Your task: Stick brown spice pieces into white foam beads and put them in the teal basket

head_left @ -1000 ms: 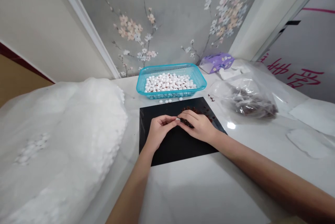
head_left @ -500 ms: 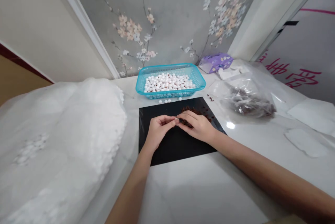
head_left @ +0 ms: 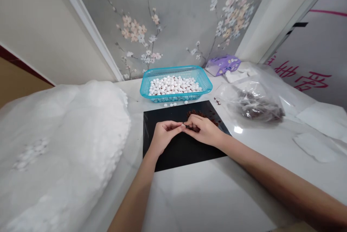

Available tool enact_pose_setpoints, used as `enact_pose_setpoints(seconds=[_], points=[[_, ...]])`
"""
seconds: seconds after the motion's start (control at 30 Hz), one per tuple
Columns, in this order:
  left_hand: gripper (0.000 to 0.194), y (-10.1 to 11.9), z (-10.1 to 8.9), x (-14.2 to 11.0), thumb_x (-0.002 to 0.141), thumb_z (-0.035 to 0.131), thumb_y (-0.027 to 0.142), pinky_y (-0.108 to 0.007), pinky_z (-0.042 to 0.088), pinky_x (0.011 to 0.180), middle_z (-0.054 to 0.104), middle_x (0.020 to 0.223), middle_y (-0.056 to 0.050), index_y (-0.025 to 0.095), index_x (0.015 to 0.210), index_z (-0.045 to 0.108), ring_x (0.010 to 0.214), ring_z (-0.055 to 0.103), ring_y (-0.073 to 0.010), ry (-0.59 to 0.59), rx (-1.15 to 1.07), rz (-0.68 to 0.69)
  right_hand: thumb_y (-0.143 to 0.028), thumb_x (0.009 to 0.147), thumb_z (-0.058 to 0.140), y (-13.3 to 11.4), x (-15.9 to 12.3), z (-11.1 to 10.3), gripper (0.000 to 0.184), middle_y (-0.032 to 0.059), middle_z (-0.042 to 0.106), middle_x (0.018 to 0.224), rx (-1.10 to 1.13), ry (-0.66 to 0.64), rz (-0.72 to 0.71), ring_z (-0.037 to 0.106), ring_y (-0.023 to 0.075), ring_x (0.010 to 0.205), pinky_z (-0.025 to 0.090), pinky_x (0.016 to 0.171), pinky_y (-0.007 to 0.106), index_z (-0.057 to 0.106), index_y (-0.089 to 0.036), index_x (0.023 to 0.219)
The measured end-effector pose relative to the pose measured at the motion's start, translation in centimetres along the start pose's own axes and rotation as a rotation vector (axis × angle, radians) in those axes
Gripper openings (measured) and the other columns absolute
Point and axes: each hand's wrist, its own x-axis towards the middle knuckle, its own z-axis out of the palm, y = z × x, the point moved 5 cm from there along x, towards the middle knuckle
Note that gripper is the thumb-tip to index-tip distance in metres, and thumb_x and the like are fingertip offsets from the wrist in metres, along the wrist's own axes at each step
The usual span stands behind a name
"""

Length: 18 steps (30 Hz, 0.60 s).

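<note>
On the board: small, dark red-brown crumbly bits (head_left: 201,115) are heaped near the far edge of a flat black rectangular board (head_left: 184,154), with a few strays scattered around them; the heap is partly covered by the fingers of the right hand.

Left hand (head_left: 165,138): it is held over the board at 7 o'clock from the heap, wrist raised and fingers curled inward.

Right hand (head_left: 204,130): it is laid over the near side of the heap, with the arm extended in from 4 o'clock.

Hand state: both hands are closed into a pinch, fingertips meeting above the board; whether anything is grasped cannot be told.

Basket: a turquoise plastic mesh basket (head_left: 176,98) filled with round white beads (head_left: 173,86) is placed at 12 o'clock.

Bag: a clear plastic bag (head_left: 257,107) holding dark brown contents is placed at 2 o'clock.

Mound: a large white mass wrapped in translucent plastic (head_left: 65,138) is piled at 9 o'clock.
</note>
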Motion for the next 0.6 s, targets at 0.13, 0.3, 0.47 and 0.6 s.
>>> enact_pose_setpoints(seconds=[0.13, 0.3, 0.47, 0.6], points=[[0.02, 0.08, -0.04, -0.05, 0.061, 0.076, 0.03, -0.026, 0.049, 0.07, 0.073, 0.079, -0.006, 0.016, 0.076, 0.074, 0.075, 0.066, -0.0182, -0.001, 0.019, -0.005, -0.024, 0.085, 0.051, 0.01, -0.03, 0.17, 0.017, -0.0031, 0.045, 0.065, 0.027, -0.029, 0.017, 0.044, 0.008, 0.052, 0.038, 0.047, 0.02, 0.043, -0.02, 0.071], [0.021, 0.34, 0.08, -0.16, 0.061, 0.076, 0.029, -0.028, 0.05, 0.073, 0.074, 0.082, -0.006, 0.017, 0.077, 0.074, 0.079, 0.066, -0.0206, -0.009, 0.047, -0.014, -0.02, 0.082, 0.052, -0.26, 0.09, 0.18, 0.013, -0.0032, 0.044, 0.066, 0.052, -0.067, 0.042, 0.043, 0.0079, 0.052, 0.036, 0.046, 0.019, 0.044, -0.02, 0.072], [0.021, 0.41, 0.11, -0.15, 0.06, 0.076, 0.029, -0.029, 0.05, 0.074, 0.074, 0.084, -0.007, 0.017, 0.077, 0.075, 0.082, 0.066, -0.0221, -0.016, 0.04, -0.021, -0.02, 0.08, 0.055, -0.21, 0.01, 0.28, 0.011, -0.0035, 0.045, 0.065, 0.077, -0.045, 0.081, 0.044, 0.0075, 0.051, 0.037, 0.046, 0.019, 0.047, -0.02, 0.073], [0.02, 0.47, -0.06, -0.09, 0.059, 0.077, 0.029, -0.025, 0.05, 0.067, 0.073, 0.08, -0.006, 0.017, 0.075, 0.075, 0.074, 0.065, -0.0178, 0.023, 0.0, -0.02, -0.028, 0.08, 0.058, 0.51, -0.45, 0.49, 0.015, -0.0032, 0.048, 0.071, 0.097, 0.071, 0.167, 0.042, 0.005, 0.045, 0.04, 0.044, 0.019, 0.049, -0.02, 0.087]])
